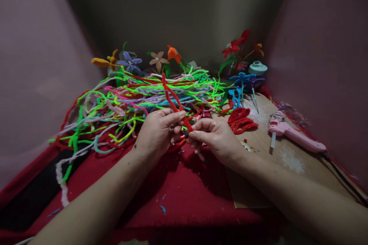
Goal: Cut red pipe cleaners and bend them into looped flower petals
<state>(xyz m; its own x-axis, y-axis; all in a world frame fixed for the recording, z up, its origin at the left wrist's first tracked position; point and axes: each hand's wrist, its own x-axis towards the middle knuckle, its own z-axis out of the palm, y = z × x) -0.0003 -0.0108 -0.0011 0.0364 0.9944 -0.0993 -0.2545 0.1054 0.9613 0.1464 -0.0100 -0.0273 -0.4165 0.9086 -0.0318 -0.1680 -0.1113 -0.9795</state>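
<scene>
A red pipe cleaner [170,99] is pinched between both hands over the middle of the table, its free length slanting up and away to the left. My left hand [161,128] grips it with thumb and forefinger. Close beside it, my right hand [212,138] pinches its lower end, where a small dark piece shows between the hands; I cannot make out what that is. Behind the hands spreads a large heap of pipe cleaners [172,88] in green, red, pink, lilac and blue. Red pipe-cleaner loops [242,120] lie just right of my right hand.
A pink glue gun [301,138] with a black cord rests on a brown board [258,195] at the right. Several pipe-cleaner flowers [129,62] stand at the back, near a pale blue jar [258,68]. A red cloth [184,203] covers the table; walls rise on both sides.
</scene>
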